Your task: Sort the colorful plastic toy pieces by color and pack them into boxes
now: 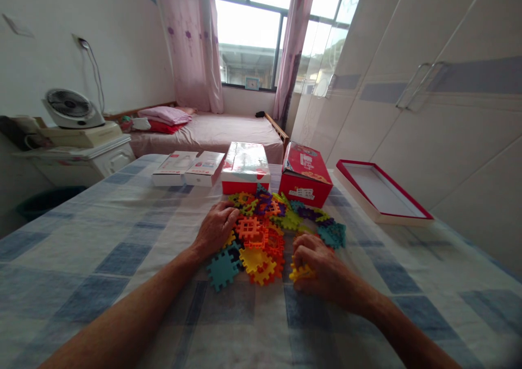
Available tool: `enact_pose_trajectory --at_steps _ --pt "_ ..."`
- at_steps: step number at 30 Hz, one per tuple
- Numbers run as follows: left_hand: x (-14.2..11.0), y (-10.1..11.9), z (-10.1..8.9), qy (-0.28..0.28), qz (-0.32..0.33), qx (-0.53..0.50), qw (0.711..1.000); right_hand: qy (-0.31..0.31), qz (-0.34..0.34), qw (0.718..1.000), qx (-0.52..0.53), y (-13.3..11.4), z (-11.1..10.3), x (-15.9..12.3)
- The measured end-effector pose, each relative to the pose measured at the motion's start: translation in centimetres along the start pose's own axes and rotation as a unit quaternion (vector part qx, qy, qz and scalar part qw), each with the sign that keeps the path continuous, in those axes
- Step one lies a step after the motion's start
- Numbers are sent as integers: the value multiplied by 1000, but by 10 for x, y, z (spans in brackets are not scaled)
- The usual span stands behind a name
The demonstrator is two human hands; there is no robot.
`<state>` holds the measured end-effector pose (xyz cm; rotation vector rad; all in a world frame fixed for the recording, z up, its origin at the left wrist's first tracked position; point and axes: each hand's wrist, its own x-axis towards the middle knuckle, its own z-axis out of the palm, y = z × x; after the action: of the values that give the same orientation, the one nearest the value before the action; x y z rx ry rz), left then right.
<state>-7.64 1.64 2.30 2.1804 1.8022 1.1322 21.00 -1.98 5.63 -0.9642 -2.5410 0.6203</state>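
A heap of colourful plastic interlocking tiles (255,237) with notched edges lies on the cloth between my hands. My left hand (216,226) rests against the left side of the heap, its fingers loosely extended over the tiles and holding none that I can see. A teal tile (223,270) lies flat just below that hand. On the right, my right hand (316,263) has its fingers curled round a yellow tile (300,273) at the near edge of the heap. Teal tiles (332,234) lie beyond my right hand, and its palm is hidden.
Behind the heap stand a white-and-red box (246,165) and a red box (305,170). Two flat white boxes (175,168) are further left. A shallow red-rimmed lid (385,192) lies at the right. A checked cloth (122,260) covers the surface.
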Motion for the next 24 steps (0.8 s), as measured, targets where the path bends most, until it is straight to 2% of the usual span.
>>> enact_pose_trajectory --at_steps 4,8,11,14,17,19,21,24 --pt "0 0 0 -1 -3 -1 1000 33 8 996 86 -2 6 -1" --pt "0 1 -1 -6 -7 8 1000 147 48 969 191 5 6 4" --pt "0 0 0 -8 -6 5 1000 209 122 912 331 12 2 7" --pt "0 -2 1 -9 0 8 1000 238 196 823 476 17 -1 7" --pt "0 -5 2 -14 3 13 1000 279 216 754 554 22 -8 7" --pt "0 -6 2 -17 7 13 1000 306 212 734 569 29 -16 3" --pt "0 -6 1 -17 11 10 1000 348 207 726 556 44 -29 -7" --pt "0 -5 0 -17 8 5 1000 438 229 707 505 81 -53 -36"
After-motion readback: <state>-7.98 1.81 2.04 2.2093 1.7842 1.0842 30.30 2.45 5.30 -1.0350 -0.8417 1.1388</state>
